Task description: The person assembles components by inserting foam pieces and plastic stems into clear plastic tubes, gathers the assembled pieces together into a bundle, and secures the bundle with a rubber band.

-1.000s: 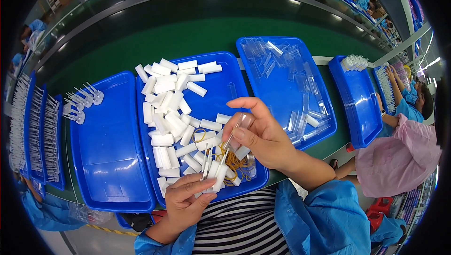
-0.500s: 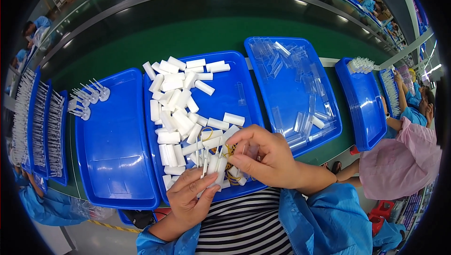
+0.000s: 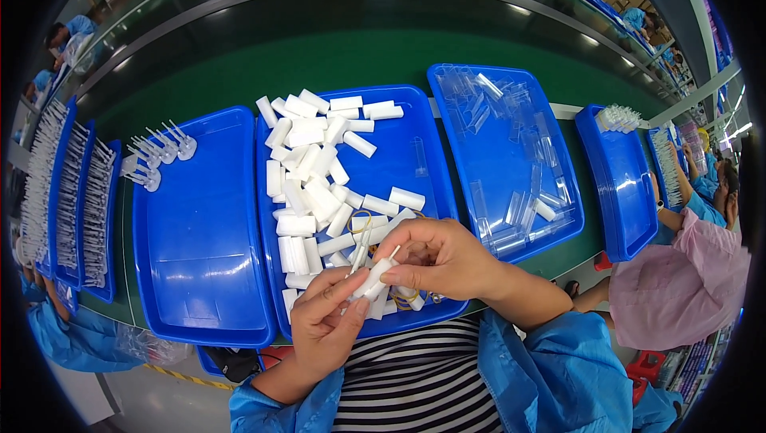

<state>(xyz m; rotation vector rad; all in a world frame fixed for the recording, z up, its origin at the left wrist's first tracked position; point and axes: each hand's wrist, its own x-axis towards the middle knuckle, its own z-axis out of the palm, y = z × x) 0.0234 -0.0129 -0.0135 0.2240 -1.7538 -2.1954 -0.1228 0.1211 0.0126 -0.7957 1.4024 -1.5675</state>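
Over the near edge of the middle blue tray, my left hand (image 3: 325, 323) is closed around the lower end of a small white part with thin upright rods (image 3: 363, 248). My right hand (image 3: 439, 257) pinches a white cylindrical piece (image 3: 375, 277) on that part, thumb and fingertips pressed at its upper end, where a thin pin sticks out. The two hands almost meet, and my fingers hide the part's base. Beneath and beyond them lie many white blocks (image 3: 305, 134) in the middle tray (image 3: 399, 162). Yellow rubber bands (image 3: 408, 296) lie partly under my right hand.
At left, a blue tray (image 3: 199, 257) holds several rod-topped stands (image 3: 166, 146) at its far corner. Further left are trays of similar parts (image 3: 72, 193). Right of the middle, a tray (image 3: 499, 154) carries clear plastic pieces (image 3: 523, 134). Stacked trays (image 3: 614, 185) and a person in pink (image 3: 670, 281) are farther right.
My right hand has moved slightly left and down, from held apart beside the white part to pinching its upper end. My left hand keeps its hold. The view has shifted slightly.
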